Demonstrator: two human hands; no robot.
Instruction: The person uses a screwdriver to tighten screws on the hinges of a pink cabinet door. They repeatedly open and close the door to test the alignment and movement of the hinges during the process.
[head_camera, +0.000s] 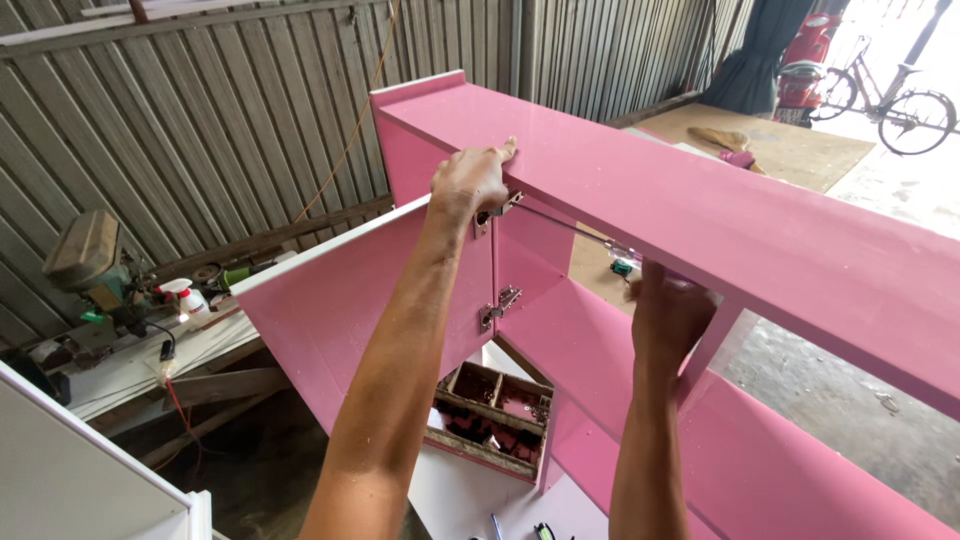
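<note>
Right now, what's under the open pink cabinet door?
Under the pink door sits a wooden box with compartments, holding small dark parts too small to identify. The left arm and the door cover the box's left side, so that part is hidden.
</note>
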